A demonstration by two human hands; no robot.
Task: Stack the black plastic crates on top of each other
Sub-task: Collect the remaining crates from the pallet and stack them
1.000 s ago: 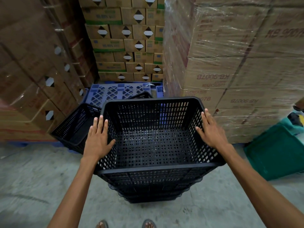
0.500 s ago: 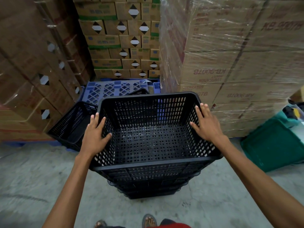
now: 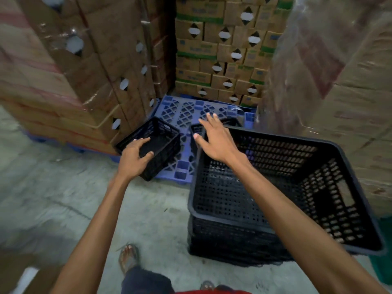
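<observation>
A stack of nested black plastic crates [image 3: 275, 209] stands on the concrete floor at the right. A loose black crate [image 3: 161, 143] lies tilted on the edge of a blue pallet [image 3: 186, 111]. My left hand [image 3: 135, 160] curls over that crate's near rim, thumb and fingers on either side of it. My right hand [image 3: 214, 139] hovers with fingers spread over the stack's far left corner, holding nothing. Part of another black crate [image 3: 196, 130] shows behind my right hand, mostly hidden.
Tall wrapped piles of cardboard boxes [image 3: 74, 71] rise at the left, at the back [image 3: 222, 49] and at the right [image 3: 339, 81]. A green bin [image 3: 381, 262] peeks in at the right edge. My sandalled foot [image 3: 128, 257] is on the floor near the stack.
Both hands have left the sides of the top crate. The view swung left; my left hand reached to the loose crate's rim and my right hand lifted over the stack's corner.
</observation>
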